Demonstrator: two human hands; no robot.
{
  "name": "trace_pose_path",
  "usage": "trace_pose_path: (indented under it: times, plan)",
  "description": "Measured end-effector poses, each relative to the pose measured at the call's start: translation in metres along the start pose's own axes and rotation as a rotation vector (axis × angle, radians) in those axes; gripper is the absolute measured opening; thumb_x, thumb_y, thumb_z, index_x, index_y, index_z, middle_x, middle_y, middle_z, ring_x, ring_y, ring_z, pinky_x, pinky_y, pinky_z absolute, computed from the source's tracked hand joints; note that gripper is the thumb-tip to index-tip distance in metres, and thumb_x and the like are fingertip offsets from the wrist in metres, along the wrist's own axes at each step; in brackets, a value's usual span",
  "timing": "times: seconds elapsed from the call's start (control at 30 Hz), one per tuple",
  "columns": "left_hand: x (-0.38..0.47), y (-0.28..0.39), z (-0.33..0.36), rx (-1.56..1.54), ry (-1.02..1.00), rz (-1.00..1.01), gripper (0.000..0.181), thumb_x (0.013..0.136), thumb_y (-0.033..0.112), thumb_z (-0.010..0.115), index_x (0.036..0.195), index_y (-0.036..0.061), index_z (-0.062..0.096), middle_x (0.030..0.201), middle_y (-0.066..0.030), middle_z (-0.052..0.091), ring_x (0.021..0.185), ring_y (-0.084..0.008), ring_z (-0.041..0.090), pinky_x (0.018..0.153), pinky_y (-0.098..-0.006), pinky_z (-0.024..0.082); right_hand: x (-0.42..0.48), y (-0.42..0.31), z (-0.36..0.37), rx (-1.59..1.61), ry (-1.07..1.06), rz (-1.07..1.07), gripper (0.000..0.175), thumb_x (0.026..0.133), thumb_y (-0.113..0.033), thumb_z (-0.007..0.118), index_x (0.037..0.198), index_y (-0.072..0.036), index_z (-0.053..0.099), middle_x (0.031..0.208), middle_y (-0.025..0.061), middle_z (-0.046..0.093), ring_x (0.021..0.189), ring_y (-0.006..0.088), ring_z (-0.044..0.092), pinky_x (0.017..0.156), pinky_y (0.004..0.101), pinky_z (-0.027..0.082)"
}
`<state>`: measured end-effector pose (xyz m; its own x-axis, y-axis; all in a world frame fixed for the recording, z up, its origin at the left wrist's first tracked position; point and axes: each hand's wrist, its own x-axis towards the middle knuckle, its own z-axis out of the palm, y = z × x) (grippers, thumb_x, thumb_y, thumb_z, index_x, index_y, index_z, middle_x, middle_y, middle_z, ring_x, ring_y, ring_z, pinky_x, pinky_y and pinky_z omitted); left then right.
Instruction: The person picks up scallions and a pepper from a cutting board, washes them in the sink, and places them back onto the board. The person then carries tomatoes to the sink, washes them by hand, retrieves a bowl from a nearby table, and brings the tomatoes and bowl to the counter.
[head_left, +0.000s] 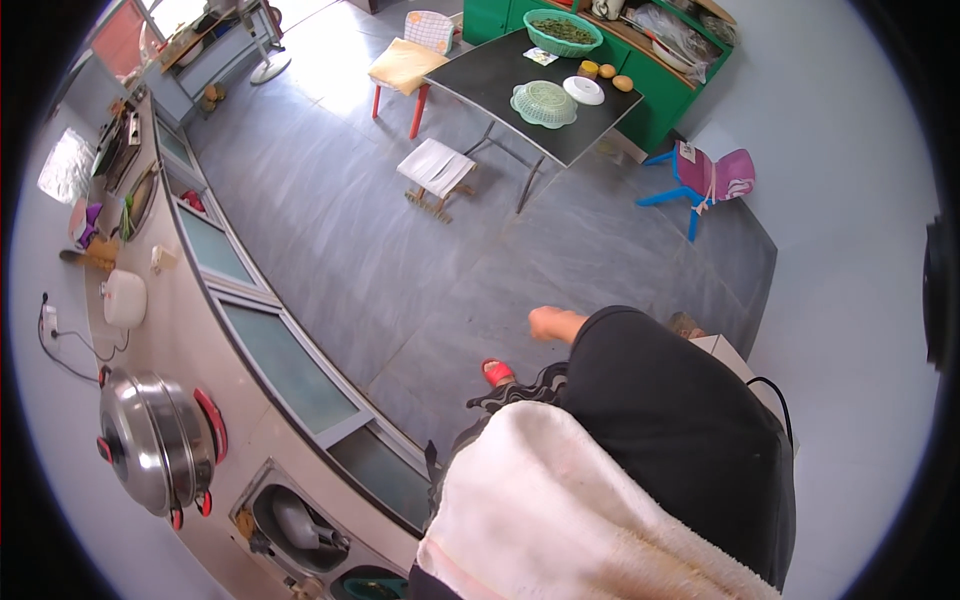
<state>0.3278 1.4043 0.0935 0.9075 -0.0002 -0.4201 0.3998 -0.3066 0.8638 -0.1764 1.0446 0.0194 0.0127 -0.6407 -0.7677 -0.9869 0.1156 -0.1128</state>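
My right hand (553, 323) reaches out from a black sleeve (675, 420) above the grey tiled floor. Its fingers seem curled under, and I cannot tell whether anything is in them. My left hand is out of view. A whitish towel (525, 502) drapes over my front, hiding much of my body. Below the hand, one foot in a red slipper (498, 372) shows beside dark patterned cloth. Along my left runs a counter with a lidded steel steamer pot (154, 442). Nearer me is a sink (300, 525) holding a metal vessel.
Ahead stands a black folding table (487, 75) with a green basket of leaves (562, 34), an upturned colander (545, 103) and a white dish (583, 90). Around it are a cushioned chair (409, 67), a low stool (435, 166) and a small blue-legged chair (701, 180). A wall bounds the right.
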Motion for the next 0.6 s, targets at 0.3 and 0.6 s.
trace_pose_path:
  times: [0.3,0.6]
  plan:
    - [-0.02,0.021,0.065,0.017,-0.035,0.039,0.032,0.079,0.037,0.057,0.099,0.0124,0.057,0.085,-0.0065,0.056,0.068,-0.0159,0.051,0.055,-0.0283,0.043,0.008,0.073,-0.01,0.124,0.003,-0.045,0.032,0.074,-0.018,0.048,0.1,-0.006,0.062,0.104,0.0166,0.06,0.1,0.0313,0.056,0.084,0.0395,0.044]
    - [-0.03,0.032,0.081,0.009,-0.007,0.082,0.026,0.08,0.035,0.058,0.095,0.014,0.056,0.082,-0.0035,0.054,0.063,-0.0143,0.05,0.05,-0.0261,0.042,0.036,0.108,-0.012,0.236,0.014,-0.026,0.03,0.074,-0.019,0.049,0.099,-0.007,0.062,0.101,0.0161,0.061,0.098,0.0314,0.056,0.083,0.0395,0.045]
